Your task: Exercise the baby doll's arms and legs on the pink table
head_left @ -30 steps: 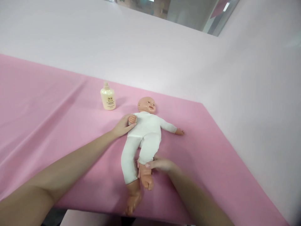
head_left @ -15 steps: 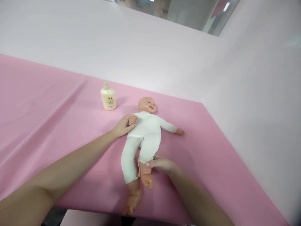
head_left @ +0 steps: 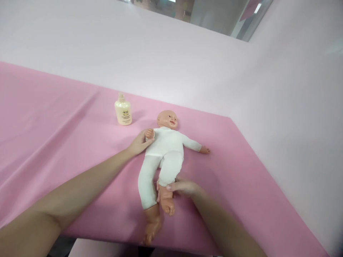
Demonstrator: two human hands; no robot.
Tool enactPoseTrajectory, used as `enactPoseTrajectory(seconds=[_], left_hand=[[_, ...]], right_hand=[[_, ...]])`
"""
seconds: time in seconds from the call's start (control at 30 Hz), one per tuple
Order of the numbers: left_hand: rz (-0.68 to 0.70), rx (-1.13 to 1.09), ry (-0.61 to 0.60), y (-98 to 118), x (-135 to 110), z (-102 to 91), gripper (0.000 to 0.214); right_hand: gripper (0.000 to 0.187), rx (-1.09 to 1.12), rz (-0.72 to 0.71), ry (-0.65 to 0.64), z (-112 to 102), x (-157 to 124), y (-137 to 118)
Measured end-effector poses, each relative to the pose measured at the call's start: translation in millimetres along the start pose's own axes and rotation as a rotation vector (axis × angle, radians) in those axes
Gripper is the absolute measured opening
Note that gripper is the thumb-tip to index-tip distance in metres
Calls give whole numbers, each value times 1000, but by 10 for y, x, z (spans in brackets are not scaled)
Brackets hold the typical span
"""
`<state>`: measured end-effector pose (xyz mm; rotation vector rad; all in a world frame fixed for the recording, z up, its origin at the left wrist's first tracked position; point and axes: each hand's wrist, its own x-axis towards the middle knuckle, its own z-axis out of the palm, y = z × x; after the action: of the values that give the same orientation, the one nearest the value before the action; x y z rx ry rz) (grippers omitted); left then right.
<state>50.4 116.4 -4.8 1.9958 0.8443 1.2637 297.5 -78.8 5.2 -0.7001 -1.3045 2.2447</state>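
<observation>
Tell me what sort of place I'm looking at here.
Probably a staged baby-care practice setup: a baby doll in white lies on a pink-covered table, a cream bottle stands near its head, plain pale walls behind.

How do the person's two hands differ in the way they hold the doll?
The left hand cups the small fist of the doll, up by its shoulder; the right hand pinches one leg just above the foot. The left hand lies farther out on the pink cloth; the right hand is nearer the front edge. Both are bare and grip the same doll, lying face up.
</observation>
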Motion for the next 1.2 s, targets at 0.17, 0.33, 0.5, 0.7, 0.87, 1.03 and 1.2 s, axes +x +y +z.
enactPoseTrajectory(seconds=[0.17,0.33,0.5,0.7,0.87,1.03,1.2], left_hand=[[-221,-142,110,-149,-11,32,90],[-251,-198,111,-185,-13,43,100],[-245,-177,111,-138,-11,46,102],[-208,-116,109,-62,-23,34,95],[-118,-79,102,73,2,23,85],[-21,-36,45,182,40,5,72],[32,-11,24,171,36,-3,65]], right_hand=[[65,-143,85,32,38,-61,-163],[65,-245,125,58,105,-117,-312],[70,-248,146,52,115,-107,-332],[67,-180,130,15,78,-84,-246],[64,-120,100,28,48,-56,-170],[60,-80,27,-7,48,-35,-165],[63,-80,27,-1,47,-32,-150]])
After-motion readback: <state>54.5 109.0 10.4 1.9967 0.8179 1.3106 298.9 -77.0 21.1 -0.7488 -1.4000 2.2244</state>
